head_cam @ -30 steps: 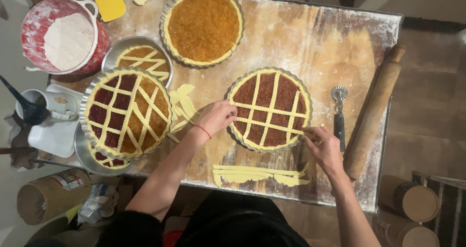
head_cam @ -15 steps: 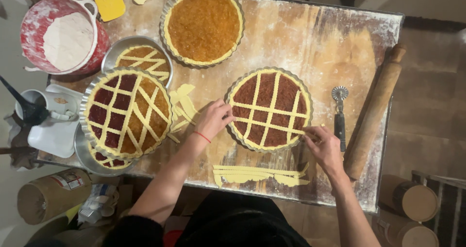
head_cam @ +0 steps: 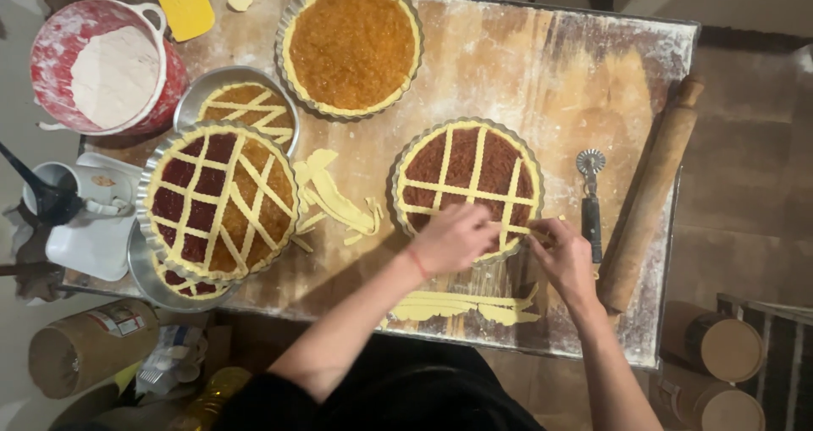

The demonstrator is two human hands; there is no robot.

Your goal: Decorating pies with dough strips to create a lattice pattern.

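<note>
Head view: left hand (head_cam: 453, 238) and right hand (head_cam: 563, 257) pinch a dough strip (head_cam: 518, 228) on the lattice tart (head_cam: 467, 185).

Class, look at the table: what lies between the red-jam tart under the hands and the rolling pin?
In the head view, a pastry wheel lies between the tart and the rolling pin, on floured board.

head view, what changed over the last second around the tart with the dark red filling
The left hand slid from the tart's left rim toward its near right edge. The right hand stayed at that edge, and both hands now meet over a pale dough strip there. Whether either grips it is hard to tell. The jam tart, the pastry wheel, the rolling pin and the spare strips did not move.
</note>
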